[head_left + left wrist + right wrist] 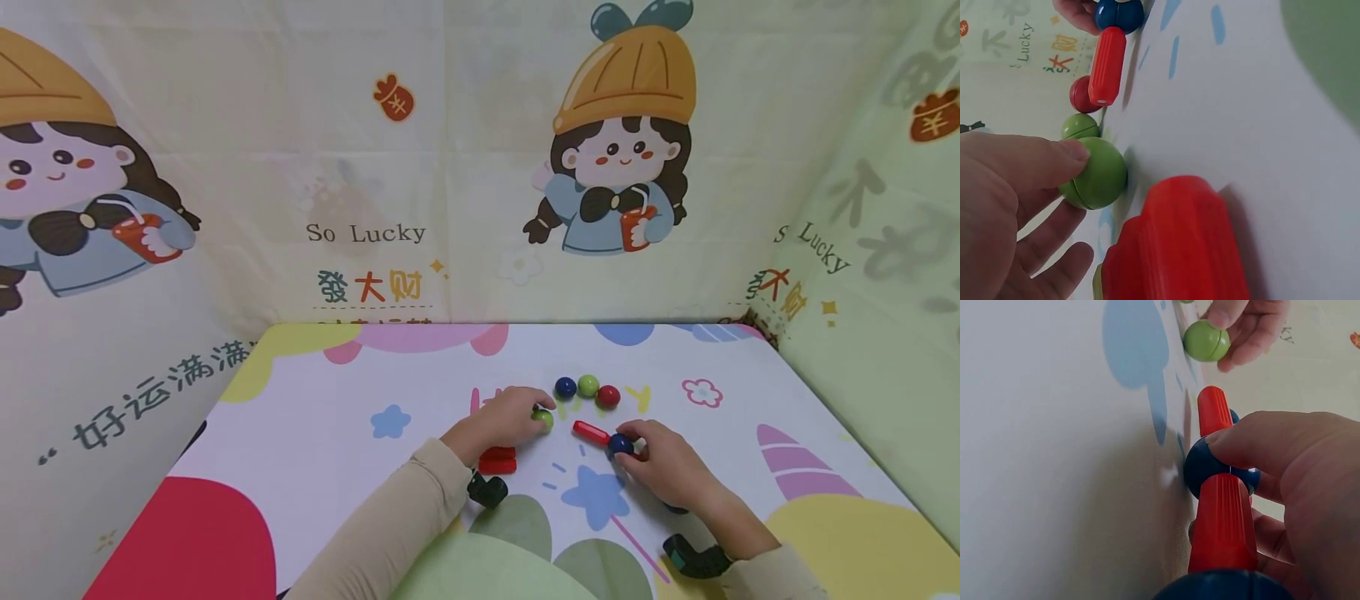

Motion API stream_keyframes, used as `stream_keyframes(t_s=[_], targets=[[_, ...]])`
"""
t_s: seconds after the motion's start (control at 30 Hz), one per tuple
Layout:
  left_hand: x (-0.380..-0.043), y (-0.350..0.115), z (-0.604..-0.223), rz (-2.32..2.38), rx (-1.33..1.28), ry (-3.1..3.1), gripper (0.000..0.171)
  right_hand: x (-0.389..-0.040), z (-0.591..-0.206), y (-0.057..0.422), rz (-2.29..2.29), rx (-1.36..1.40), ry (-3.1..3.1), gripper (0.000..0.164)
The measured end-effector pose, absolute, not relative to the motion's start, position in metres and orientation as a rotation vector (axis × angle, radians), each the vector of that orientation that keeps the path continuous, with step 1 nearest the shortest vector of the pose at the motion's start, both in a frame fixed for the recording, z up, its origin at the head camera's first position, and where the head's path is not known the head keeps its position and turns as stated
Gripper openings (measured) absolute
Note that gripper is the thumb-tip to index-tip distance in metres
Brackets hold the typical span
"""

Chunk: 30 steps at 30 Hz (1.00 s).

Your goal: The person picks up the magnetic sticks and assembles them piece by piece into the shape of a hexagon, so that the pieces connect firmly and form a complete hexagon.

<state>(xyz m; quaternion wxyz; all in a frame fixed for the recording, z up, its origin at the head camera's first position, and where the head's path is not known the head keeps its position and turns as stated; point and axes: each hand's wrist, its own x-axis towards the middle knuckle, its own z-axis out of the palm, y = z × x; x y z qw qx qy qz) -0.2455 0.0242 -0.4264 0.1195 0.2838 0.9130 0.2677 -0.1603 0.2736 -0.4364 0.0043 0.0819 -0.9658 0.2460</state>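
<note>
My left hand (513,417) pinches a green ball (1100,174) between thumb and fingers, low over the table. My right hand (663,458) grips a dark blue ball (620,444) that joins two ridged red rods. One red rod (590,432) points from it toward the left hand. The other red rod (1224,522) runs back under the right hand to a second blue ball (1222,586), mostly hidden by the hand in the head view. Loose red rods (498,461) lie side by side near my left wrist, large in the left wrist view.
Beyond the hands, a blue ball (566,387), a green ball (588,385) and a red ball (608,397) sit close together in a row. The table (322,417) has a printed cover. Patterned cloth walls (480,167) stand at its back and sides.
</note>
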Motion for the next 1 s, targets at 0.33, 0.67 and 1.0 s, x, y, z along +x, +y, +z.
stream_keyframes(t_s=[0.33, 0.67, 1.0], targets=[[-0.241, 0.028, -0.428, 0.75, 0.804, 2.69, 0.036, -0.16, -0.436, 0.274, 0.777, 0.259, -3.029, 0.044], [-0.239, 0.036, -0.43, 0.753, 0.83, 2.7, 0.039, -0.158, -0.437, 0.276, 0.856, 0.281, -3.017, 0.041], [-0.238, 0.045, -0.432, 0.727, 0.859, 2.72, 0.04, -0.156, -0.438, 0.278, 0.895, 0.273, -3.022, 0.039]])
